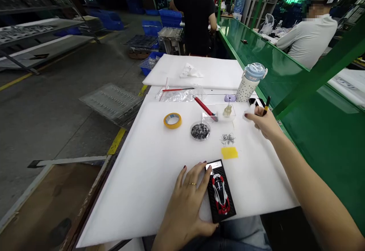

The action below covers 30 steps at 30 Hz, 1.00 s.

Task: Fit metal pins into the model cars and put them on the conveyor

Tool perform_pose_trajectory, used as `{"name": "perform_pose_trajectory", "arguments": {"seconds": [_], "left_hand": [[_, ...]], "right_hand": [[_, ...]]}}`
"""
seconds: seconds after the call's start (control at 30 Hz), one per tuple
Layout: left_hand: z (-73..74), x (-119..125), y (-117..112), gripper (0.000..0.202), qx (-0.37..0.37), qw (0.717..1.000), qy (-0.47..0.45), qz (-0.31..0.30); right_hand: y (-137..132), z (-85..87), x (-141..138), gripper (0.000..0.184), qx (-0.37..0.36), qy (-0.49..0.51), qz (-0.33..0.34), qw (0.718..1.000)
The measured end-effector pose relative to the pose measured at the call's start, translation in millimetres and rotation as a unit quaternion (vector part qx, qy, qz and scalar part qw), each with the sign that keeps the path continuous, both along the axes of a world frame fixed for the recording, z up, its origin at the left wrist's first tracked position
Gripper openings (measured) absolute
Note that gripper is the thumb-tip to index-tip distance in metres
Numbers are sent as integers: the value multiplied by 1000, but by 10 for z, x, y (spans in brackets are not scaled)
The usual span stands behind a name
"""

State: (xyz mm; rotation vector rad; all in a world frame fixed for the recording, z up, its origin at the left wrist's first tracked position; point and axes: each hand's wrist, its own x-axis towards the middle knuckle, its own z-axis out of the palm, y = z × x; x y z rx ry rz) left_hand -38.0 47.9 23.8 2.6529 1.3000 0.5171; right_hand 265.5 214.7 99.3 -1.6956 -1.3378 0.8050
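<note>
My left hand (186, 201) lies flat with fingers spread on the white foam sheet (142, 175), its fingertips touching the top left edge of a black phone (220, 192) with a red and white car on its case. My right hand (264, 121) is stretched out to the sheet's far right edge, fingers pinched on a thin black pen-like tool (266, 104). Between the hands lie a yellow sticky pad (229, 152) and a small heap of tiny metal parts (227, 139).
A round dish of dark small parts (200, 131), a yellow tape roll (172, 120), a red-handled tool (204, 108) leaning on a clear box (219, 113), and a spotted water bottle (251, 81) stand further back. Two people work at the green bench (256, 49) beyond.
</note>
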Motion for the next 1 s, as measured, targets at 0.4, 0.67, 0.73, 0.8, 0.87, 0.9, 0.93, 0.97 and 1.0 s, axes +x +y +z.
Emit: {"name": "perform_pose_trajectory", "arguments": {"seconds": [0.4,0.67,0.73,0.8,0.87,0.9,0.93,0.97,1.0], "left_hand": [[80,37,2,132,21,1000,-1,0],[121,43,2,129,28,1000,6,2],[120,43,0,128,27,1000,7,3],[121,42,-2,127,24,1000,9,4],[126,43,-2,127,21,1000,11,5],[130,44,-2,128,21,1000,13,5],[134,46,-2,129,22,1000,13,4],[138,47,-1,130,25,1000,14,3],[141,50,-1,130,27,1000,15,3]], "right_hand": [[-1263,-264,-284,50,-87,49,-5,995],[-1251,-257,-324,45,-75,8,-6,997],[-1251,-244,-337,45,-71,-2,-2,998],[-1248,-238,-350,44,-67,-9,1,998],[-1242,-237,-358,44,-66,-11,2,998],[-1239,-237,-359,44,-65,-12,2,998],[-1237,-239,-359,44,-65,-12,1,998],[-1236,-241,-357,44,-64,-13,1,998],[-1235,-244,-354,44,-63,-14,1,998]]}}
